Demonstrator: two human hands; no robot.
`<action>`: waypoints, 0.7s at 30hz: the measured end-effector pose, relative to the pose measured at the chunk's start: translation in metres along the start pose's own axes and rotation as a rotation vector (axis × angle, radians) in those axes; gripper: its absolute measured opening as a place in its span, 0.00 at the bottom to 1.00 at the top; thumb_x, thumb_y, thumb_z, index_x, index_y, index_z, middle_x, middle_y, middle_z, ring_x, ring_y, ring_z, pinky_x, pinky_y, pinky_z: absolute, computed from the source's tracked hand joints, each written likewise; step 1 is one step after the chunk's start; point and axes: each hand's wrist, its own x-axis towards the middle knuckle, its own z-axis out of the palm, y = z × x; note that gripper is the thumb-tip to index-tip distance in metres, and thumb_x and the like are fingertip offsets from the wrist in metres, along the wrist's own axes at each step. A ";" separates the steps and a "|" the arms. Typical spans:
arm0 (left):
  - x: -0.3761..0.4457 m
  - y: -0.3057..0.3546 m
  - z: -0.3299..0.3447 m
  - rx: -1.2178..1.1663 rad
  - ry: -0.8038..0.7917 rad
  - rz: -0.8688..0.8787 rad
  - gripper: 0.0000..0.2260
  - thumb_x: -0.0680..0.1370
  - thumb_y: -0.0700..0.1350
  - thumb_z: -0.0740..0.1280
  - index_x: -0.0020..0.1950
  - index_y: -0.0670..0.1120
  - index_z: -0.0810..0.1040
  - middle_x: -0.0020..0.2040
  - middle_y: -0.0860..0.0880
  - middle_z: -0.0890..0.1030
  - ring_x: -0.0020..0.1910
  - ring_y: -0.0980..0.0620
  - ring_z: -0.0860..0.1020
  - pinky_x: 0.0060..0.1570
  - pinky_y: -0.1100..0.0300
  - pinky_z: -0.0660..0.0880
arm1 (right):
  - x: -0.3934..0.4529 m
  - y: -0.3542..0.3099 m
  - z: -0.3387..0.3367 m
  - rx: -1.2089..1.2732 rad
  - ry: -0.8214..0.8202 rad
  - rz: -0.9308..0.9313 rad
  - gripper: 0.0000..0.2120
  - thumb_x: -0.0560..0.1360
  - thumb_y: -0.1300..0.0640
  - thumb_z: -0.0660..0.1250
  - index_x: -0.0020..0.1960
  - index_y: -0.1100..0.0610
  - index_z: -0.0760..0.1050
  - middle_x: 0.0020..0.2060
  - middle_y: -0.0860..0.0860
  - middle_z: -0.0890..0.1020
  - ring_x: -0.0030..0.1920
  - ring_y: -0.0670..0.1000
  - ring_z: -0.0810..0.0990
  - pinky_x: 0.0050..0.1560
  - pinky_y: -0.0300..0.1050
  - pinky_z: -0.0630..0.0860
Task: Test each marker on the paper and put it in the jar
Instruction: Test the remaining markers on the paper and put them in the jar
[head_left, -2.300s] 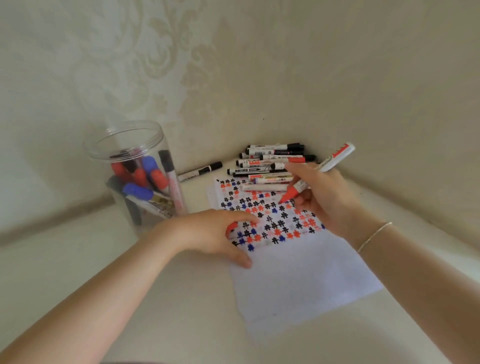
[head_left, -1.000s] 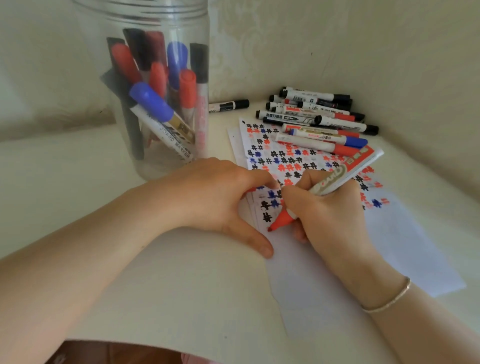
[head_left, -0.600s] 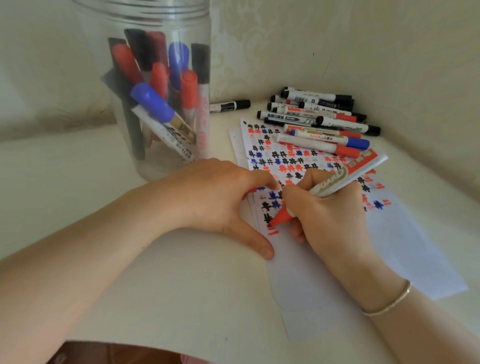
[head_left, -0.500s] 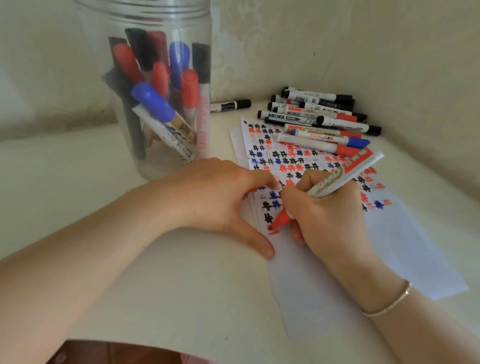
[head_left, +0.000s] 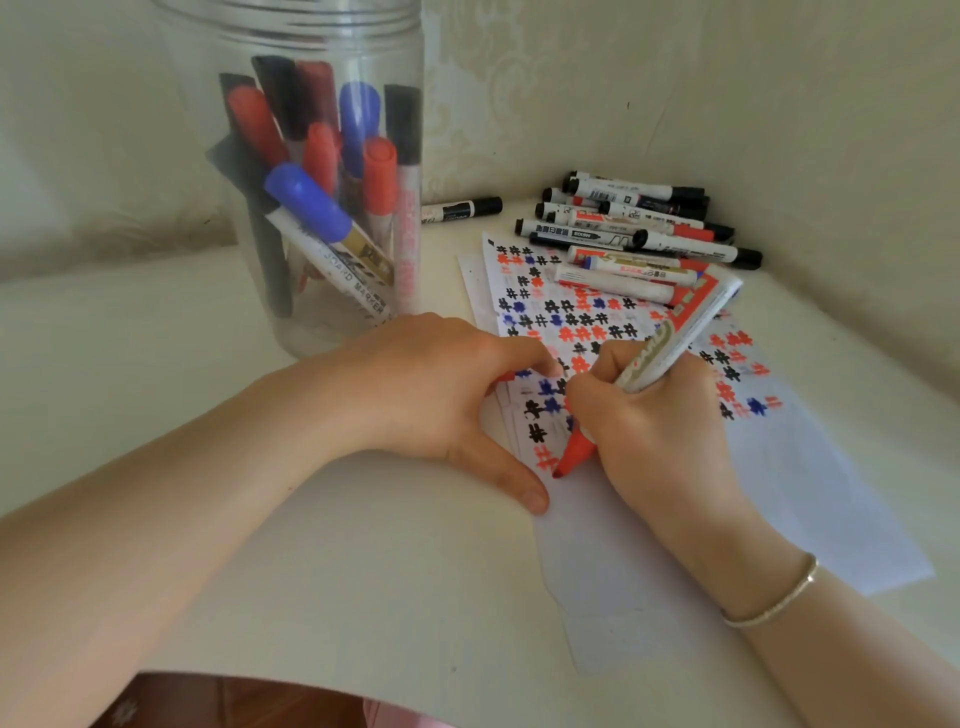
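The right hand (head_left: 660, 431) holds a red marker (head_left: 649, 358) in a writing grip: the fingers are curled around the barrel, and the thumb and first finger pinch it close to the red tip. The tip touches the paper (head_left: 779, 499) at the lower left end of the marks, just beside a fresh red mark. The back end of the marker points up and to the right, toward the wall.

The left hand (head_left: 431, 395) lies on the left edge of the paper. Its thumb is stretched out, with the tip on the paper edge near the marker tip, and the first finger is stretched along the paper higher up. The other fingers are bent under the palm, and a small red piece shows there; I cannot tell what it is.

The paper lies on the white surface (head_left: 156, 364) and its upper part is full of black, red and blue marks. A pile of markers (head_left: 634, 234) lies at its far end, near the corner. One black marker (head_left: 462, 210) lies apart, between the pile and the jar (head_left: 322, 171). The clear jar stands upright to the left of the paper, with red, blue and black markers inside. A thin bracelet (head_left: 774, 603) is on the right wrist.
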 end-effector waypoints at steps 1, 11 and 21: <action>0.000 -0.001 0.000 0.002 -0.005 -0.001 0.42 0.53 0.77 0.66 0.65 0.67 0.65 0.30 0.61 0.67 0.33 0.61 0.68 0.30 0.67 0.61 | 0.001 0.000 0.000 0.026 0.003 0.011 0.11 0.69 0.70 0.64 0.32 0.73 0.65 0.23 0.59 0.66 0.22 0.49 0.63 0.20 0.35 0.61; -0.002 -0.002 0.011 -0.636 0.185 0.013 0.11 0.81 0.49 0.56 0.63 0.54 0.62 0.38 0.53 0.73 0.34 0.57 0.72 0.38 0.54 0.71 | 0.019 -0.006 -0.023 0.879 0.096 0.075 0.09 0.76 0.61 0.63 0.38 0.59 0.76 0.33 0.52 0.82 0.37 0.53 0.83 0.41 0.44 0.79; 0.004 -0.003 0.018 -0.716 0.186 0.010 0.06 0.80 0.43 0.63 0.56 0.51 0.73 0.50 0.59 0.81 0.52 0.62 0.77 0.59 0.58 0.73 | 0.019 -0.002 -0.020 0.654 0.150 0.040 0.10 0.77 0.66 0.59 0.36 0.62 0.69 0.23 0.54 0.76 0.20 0.51 0.73 0.24 0.39 0.71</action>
